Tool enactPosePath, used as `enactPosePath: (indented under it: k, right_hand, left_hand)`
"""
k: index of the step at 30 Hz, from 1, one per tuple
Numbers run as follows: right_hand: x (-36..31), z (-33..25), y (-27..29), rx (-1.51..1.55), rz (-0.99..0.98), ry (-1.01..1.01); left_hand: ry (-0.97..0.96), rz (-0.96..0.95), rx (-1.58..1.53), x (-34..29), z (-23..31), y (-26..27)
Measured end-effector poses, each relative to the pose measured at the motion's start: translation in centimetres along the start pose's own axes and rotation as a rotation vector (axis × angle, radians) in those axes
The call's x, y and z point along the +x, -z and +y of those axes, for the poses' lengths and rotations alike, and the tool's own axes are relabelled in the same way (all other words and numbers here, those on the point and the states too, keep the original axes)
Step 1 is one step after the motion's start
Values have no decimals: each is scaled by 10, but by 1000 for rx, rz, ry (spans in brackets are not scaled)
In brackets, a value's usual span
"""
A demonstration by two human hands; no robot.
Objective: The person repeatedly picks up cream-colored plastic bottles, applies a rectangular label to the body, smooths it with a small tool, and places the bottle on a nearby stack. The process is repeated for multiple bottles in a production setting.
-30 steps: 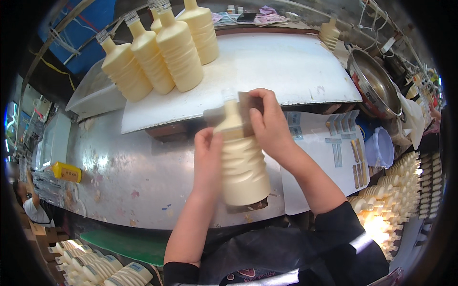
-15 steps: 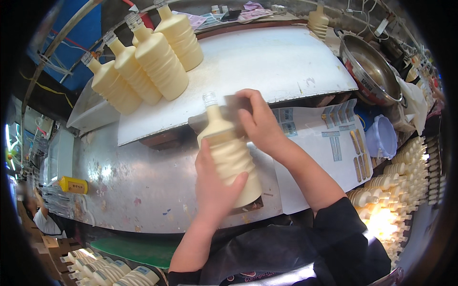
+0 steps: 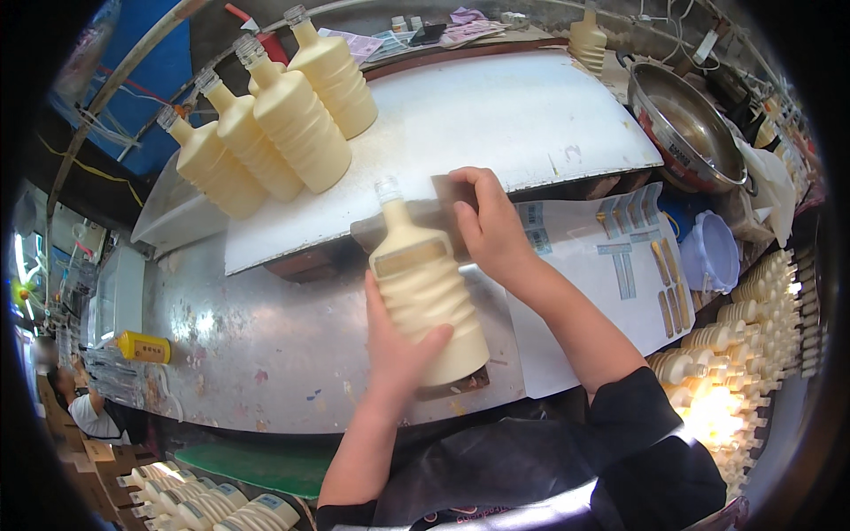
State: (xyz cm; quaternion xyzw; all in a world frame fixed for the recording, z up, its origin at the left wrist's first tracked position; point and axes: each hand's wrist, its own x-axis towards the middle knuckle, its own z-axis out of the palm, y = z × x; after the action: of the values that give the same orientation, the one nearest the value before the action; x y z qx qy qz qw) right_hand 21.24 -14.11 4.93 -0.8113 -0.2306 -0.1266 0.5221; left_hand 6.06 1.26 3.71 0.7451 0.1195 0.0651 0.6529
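A cream ribbed bottle [image 3: 431, 305] with a clear threaded neck leans in front of me, its neck pointing away. My left hand [image 3: 398, 350] is wrapped round its lower left side, thumb across the ribs. A flat tan-gold strip [image 3: 413, 257] lies across the bottle's shoulder. Beside the neck, my right hand [image 3: 491, 221] pinches a thin, dark brownish-grey flat piece [image 3: 450, 193] and is apart from the bottle. Whether that piece is a scraper or a card I cannot tell. Part of the bottle's base support shows beneath it, dark and scuffed.
Several similar bottles [image 3: 301, 124] stand at the back left of the white board [image 3: 496, 106]. On the right lie a white sheet [image 3: 567, 336] with strips on it, a metal pan [image 3: 686, 124] and a lilac bucket [image 3: 711, 252]. A yellow container [image 3: 143, 347] sits at left.
My right hand has shifted slightly right, away from the bottle, with the flat piece. The strip on the shoulder shows more fully. My left hand still grips the bottle.
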Motion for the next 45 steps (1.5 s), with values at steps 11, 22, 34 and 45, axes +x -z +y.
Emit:
enactPosePath:
  k: [11,22,34,45]
  right_hand:
    - [9,-39,-11,45,-52,-74]
    - [8,-98,-67,-138,-188,62]
    - [6,-16,-13,-48,-54,4]
    - [2,-21,-7,80,-26,23]
  left_hand:
    - [108,-55,-130,-7,17,-2]
    - [-130,29,356,-9,29,-15]
    - [-78,-18,576,-6,41,-7]
    - [-75,59,397,-6,27,-9]
